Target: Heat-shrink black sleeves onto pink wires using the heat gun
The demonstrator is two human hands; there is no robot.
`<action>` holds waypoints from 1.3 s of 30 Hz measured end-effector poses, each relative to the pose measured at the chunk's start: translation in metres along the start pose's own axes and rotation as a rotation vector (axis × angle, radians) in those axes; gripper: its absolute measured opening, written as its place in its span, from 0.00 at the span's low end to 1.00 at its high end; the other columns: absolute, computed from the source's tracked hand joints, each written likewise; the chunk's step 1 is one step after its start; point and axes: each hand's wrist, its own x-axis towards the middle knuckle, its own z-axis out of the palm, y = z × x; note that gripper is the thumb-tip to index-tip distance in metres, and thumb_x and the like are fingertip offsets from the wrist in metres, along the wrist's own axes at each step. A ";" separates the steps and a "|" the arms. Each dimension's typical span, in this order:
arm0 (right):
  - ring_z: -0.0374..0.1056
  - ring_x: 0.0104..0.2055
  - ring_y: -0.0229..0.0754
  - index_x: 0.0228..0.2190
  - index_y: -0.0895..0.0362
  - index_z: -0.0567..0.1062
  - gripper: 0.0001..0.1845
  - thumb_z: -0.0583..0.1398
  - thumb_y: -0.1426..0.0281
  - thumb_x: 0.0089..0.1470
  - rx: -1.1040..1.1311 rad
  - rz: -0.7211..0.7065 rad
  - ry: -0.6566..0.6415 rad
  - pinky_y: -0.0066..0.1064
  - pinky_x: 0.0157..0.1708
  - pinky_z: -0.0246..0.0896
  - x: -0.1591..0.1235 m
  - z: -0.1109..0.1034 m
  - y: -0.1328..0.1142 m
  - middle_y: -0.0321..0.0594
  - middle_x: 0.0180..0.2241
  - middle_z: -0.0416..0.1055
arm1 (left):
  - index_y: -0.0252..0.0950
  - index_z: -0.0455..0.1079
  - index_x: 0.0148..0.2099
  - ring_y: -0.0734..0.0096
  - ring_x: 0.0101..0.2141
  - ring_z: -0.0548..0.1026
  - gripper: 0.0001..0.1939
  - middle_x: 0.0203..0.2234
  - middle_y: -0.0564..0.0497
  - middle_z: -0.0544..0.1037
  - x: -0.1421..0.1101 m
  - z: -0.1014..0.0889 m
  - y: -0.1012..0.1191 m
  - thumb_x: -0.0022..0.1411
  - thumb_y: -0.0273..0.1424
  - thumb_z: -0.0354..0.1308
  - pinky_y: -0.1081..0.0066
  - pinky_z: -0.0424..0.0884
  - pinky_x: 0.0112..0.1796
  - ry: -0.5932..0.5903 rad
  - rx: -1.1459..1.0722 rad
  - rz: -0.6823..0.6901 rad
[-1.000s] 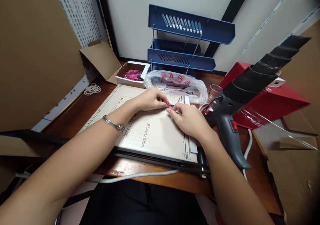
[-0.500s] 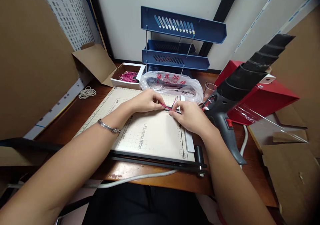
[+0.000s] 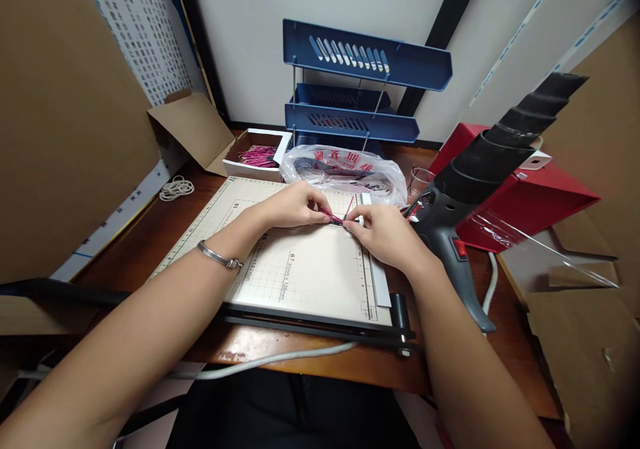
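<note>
Thin pink-and-black wires [image 3: 337,218] stretch between my fingertips above the paper cutter board [image 3: 320,276]. My left hand [image 3: 297,204] is closed in a pinch on their pink part. At the black part, the thumb and fingers of my right hand [image 3: 385,232] are pinched together. One pink end sticks up between the two hands. How many wires I hold, and what joins them, is too small to make out.
A white-edged box [image 3: 255,170] of pink wires, a clear plastic bag [image 3: 345,169] and blue tiered trays [image 3: 365,56] stand behind the board. At right are a heat gun [image 3: 457,222] and a red box [image 3: 545,199]. A coiled white cord [image 3: 176,188] lies left.
My right fingertips have shifted slightly along the wires, and the pinched part sits a little lower. Both hands keep their pinch. The whole view has moved down slightly.
</note>
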 end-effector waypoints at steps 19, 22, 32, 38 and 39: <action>0.61 0.27 0.40 0.33 0.52 0.81 0.11 0.59 0.65 0.60 0.050 -0.004 0.049 0.33 0.30 0.49 0.003 -0.001 0.008 0.36 0.25 0.72 | 0.34 0.82 0.37 0.73 0.28 0.72 0.12 0.26 0.50 0.81 0.001 0.001 -0.002 0.63 0.38 0.63 0.71 0.65 0.33 0.142 -0.057 0.018; 0.60 0.27 0.40 0.33 0.52 0.80 0.11 0.58 0.64 0.60 0.057 0.006 0.063 0.33 0.30 0.48 0.002 -0.002 0.007 0.36 0.24 0.71 | 0.33 0.82 0.36 0.73 0.28 0.71 0.14 0.26 0.50 0.81 0.002 0.002 0.000 0.64 0.39 0.62 0.70 0.65 0.33 0.213 -0.071 0.010; 0.70 0.34 0.44 0.31 0.54 0.80 0.10 0.60 0.65 0.59 0.068 -0.009 0.080 0.34 0.38 0.57 0.001 -0.002 0.003 0.40 0.31 0.79 | 0.33 0.82 0.36 0.73 0.29 0.71 0.15 0.26 0.51 0.81 0.002 0.002 0.001 0.64 0.41 0.62 0.71 0.65 0.33 0.233 -0.086 -0.009; 0.73 0.39 0.47 0.39 0.54 0.80 0.08 0.61 0.67 0.60 0.107 -0.056 0.088 0.37 0.45 0.61 -0.001 0.001 0.001 0.41 0.35 0.80 | 0.32 0.80 0.35 0.73 0.28 0.71 0.16 0.26 0.51 0.79 0.003 0.003 0.004 0.66 0.41 0.61 0.72 0.65 0.33 0.231 -0.085 -0.008; 0.73 0.38 0.46 0.45 0.54 0.78 0.12 0.60 0.68 0.60 0.142 -0.066 0.080 0.36 0.45 0.61 -0.001 0.002 0.001 0.39 0.33 0.80 | 0.32 0.80 0.36 0.74 0.28 0.71 0.17 0.26 0.51 0.79 0.003 0.003 0.004 0.67 0.41 0.60 0.72 0.65 0.33 0.241 -0.081 -0.006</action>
